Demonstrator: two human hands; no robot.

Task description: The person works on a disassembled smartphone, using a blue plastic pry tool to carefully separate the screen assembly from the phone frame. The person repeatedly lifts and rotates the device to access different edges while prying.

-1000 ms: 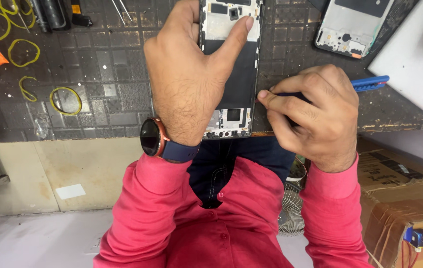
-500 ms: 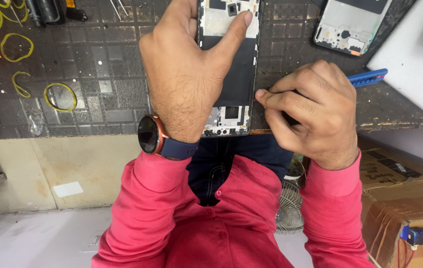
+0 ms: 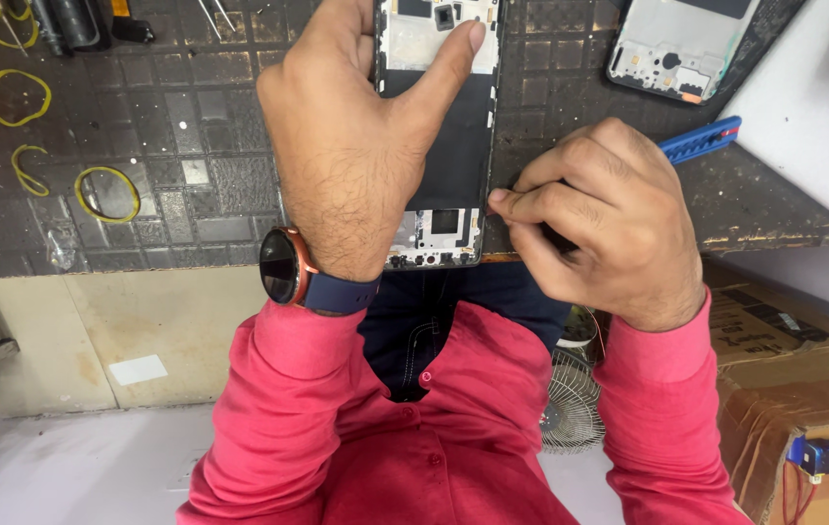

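Note:
An opened phone (image 3: 439, 136) with its back off lies on the dark work mat (image 3: 191, 126), its inner frame and black battery area showing. My left hand (image 3: 356, 146) lies over its left side and holds it down, the thumb pressed near the camera end. My right hand (image 3: 599, 219) is closed around a blue-handled tool (image 3: 701, 141), whose tip is hidden at the phone's lower right edge. A watch sits on my left wrist.
A second opened phone frame (image 3: 682, 44) lies at the upper right beside a white board (image 3: 808, 117). Yellow rubber bands (image 3: 108, 190) and dark tools (image 3: 74, 21) lie at the left. A cardboard box (image 3: 803, 389) and a small fan (image 3: 570, 408) stand below the bench.
The view has shifted slightly. My right hand has edged a little along the phone's lower right edge; my left hand keeps its hold.

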